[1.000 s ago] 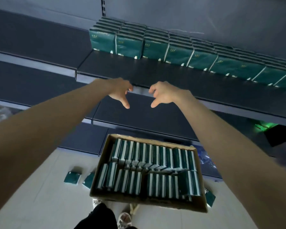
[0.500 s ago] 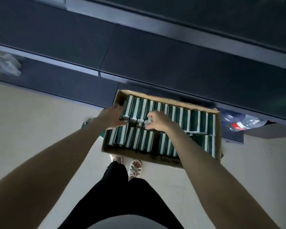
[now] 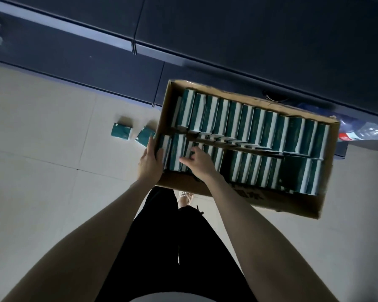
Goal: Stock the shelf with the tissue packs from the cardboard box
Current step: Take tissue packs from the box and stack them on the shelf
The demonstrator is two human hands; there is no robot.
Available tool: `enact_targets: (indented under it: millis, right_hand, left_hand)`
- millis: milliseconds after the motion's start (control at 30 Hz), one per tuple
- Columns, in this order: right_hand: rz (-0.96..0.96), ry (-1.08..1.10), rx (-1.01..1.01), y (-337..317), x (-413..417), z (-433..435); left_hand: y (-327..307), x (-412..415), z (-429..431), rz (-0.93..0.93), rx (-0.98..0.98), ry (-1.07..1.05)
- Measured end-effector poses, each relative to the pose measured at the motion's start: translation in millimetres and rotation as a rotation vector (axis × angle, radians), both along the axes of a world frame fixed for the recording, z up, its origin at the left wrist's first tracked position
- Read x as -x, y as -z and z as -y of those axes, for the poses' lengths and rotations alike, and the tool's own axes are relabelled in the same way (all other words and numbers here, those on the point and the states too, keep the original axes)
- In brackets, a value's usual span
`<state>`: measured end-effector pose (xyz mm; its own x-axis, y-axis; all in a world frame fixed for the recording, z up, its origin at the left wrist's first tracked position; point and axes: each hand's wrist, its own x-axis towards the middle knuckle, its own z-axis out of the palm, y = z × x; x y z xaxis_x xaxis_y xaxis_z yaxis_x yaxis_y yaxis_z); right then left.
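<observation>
Packs [image 3: 244,136] fill the box [image 3: 292,203], standing on edge in two rows, green faces and white edges up; box sits on the floor [image 3: 42,171] against the foot of the shelf [image 3: 249,40]. Left to right: two loose packs [image 3: 122,131] lie flat on the tile, just beyond and left of the left hand's fingertips, apart from each other and just outside the box's left wall. Left hand [image 3: 150,165] is at the box's near-left corner, fingers [image 3: 150,147] straight and pressed together, running up the outside of the left wall, thumb hooked over the rim and touching the end pack of the near row. Right hand [image 3: 198,165] is just right of it, inside the box on the near row, fingers [image 3: 187,160] slightly spread and curled down onto the top edges of the packs, tips pushed between them; can't tell if it has a firm grip on any pack. Between the two hands: a few packs of the near row. Beyond the right fingertips: gap between rows with some packs lying flat in it, then the far row. Far right, past the box's far corner: a clear bottle [image 3: 362,132] with a red label on the floor. Near edge of view: black trousers [image 3: 172,247], sandalled foot [image 3: 187,198] under the box's near wall.
</observation>
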<state>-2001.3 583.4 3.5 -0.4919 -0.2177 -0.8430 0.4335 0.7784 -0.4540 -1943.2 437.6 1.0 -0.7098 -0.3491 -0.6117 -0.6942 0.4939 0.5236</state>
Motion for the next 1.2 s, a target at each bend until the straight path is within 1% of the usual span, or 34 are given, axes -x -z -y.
enact_targets:
  millis: [67, 167, 400, 600, 667, 767, 867, 1000, 1133, 1200]
  right_hand:
    - [0.006, 0.034, -0.010, 8.7, -1.5, 10.5]
    - [0.025, 0.027, -0.043, 18.9, -1.4, 22.3]
    - [-0.022, 0.082, -0.051, 19.7, 0.6, 26.7]
    - [-0.045, 0.079, -0.018, -2.9, 14.2, 4.0]
    - [-0.043, 0.037, 0.006, -16.8, 22.5, -4.5]
    - [-0.039, -0.050, 0.013, -42.0, 38.0, -16.9]
    - [-0.093, -0.136, -0.009, -79.1, 55.7, -30.4]
    - [-0.220, -0.225, -0.011, -151.3, 82.7, -50.1]
    - [-0.385, -0.336, -0.025, -226.2, 115.8, -63.8]
    - [-0.455, -0.386, -0.030, -264.1, 130.2, -69.2]
  left_hand:
    - [4.2, 0.8, 3.2, 0.010, 0.015, -0.007]
    - [10.3, 1.0, 10.8, 0.025, 0.027, 0.000]
    - [15.8, -0.2, 17.3, 0.062, 0.030, 0.019]
    - [6.6, 4.3, 19.5, 0.071, 0.049, 0.107]
    - [-2.3, 9.2, 20.4, 0.097, 0.069, 0.116]
    - [-22.1, 19.0, 22.2, 0.061, 0.109, 0.147]
    - [-56.9, 38.6, 20.2, -0.035, 0.099, 0.233]
    - [-120.1, 76.4, 6.7, -0.166, -0.001, 0.379]
    - [-185.3, 119.1, -0.9, -0.298, -0.027, 0.509]
    - [-219.7, 137.8, -3.2, -0.383, 0.002, 0.586]
